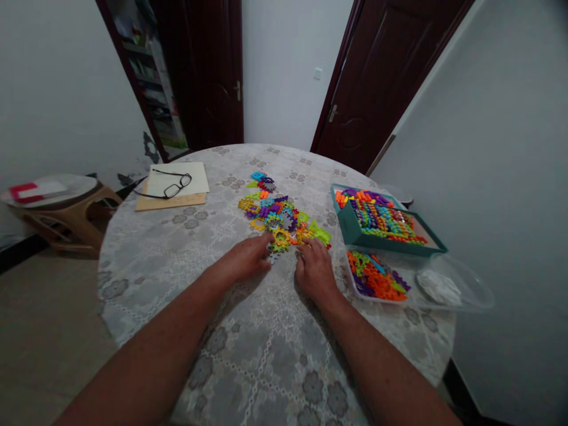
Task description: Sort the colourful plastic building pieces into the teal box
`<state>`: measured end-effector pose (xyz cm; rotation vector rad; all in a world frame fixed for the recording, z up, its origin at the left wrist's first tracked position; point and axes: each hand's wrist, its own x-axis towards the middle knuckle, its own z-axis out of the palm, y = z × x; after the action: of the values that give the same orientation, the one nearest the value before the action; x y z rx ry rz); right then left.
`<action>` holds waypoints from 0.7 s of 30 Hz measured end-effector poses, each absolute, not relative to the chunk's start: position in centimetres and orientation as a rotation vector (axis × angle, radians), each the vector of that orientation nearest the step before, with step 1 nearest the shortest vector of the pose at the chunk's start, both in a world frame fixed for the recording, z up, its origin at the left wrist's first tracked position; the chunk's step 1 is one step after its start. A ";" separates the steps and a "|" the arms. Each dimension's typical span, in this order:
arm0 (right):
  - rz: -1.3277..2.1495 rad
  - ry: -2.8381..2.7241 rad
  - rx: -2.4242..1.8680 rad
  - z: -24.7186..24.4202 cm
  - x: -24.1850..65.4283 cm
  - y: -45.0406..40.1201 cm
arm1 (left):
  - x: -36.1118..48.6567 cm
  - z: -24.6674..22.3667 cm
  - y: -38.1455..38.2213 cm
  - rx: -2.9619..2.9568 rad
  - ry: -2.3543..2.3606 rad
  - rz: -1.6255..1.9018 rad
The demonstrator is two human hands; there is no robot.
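Note:
A cluster of colourful plastic toy gears (287,220) lies in the middle of the round table, in yellow, blue, purple, green and red. At its near left edge, my left hand (255,255) has its fingertips against a yellow gear (281,239); its fingers are bent and partly hidden. On the near right side, my right hand (316,269) rests with fingers reaching onto yellow and orange pieces (304,234). Lime green pieces (318,233) lie just beyond those fingers. Whether either hand grips a piece is too small to make out.
A clear plastic box (355,290) with orange, green and purple pieces stands at the right, its lid side holding a white bag (438,287). Behind it are green boxes (364,235) of colourful parts. Eyeglasses (172,190) lie on papers (195,176) at the left. A patterned cloth (266,355) covers the table.

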<state>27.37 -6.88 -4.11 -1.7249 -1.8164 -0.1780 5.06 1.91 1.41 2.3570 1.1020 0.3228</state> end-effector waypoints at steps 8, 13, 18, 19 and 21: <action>-0.173 -1.875 -1.712 -4.2 26.8 -7.1 | 7.2 0.8 1.6 2.322 1.112 0.516; -0.145 -1.979 -1.706 -3.4 26.0 -7.8 | 7.3 -0.2 2.6 2.224 1.185 0.705; -0.124 -2.050 -1.675 -2.8 25.1 -8.1 | 7.8 -1.1 3.5 2.313 1.166 0.859; -0.118 -2.060 -1.669 -2.7 24.9 -8.2 | 8.0 -1.1 3.5 2.318 1.165 0.829; -0.105 -2.075 -1.663 -2.7 24.7 -8.2 | 8.4 -1.0 3.4 2.319 1.187 0.763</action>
<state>24.71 -8.18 -2.65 -1.6630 -2.0745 -0.1051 8.40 3.43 -0.98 2.3193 1.1869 0.7634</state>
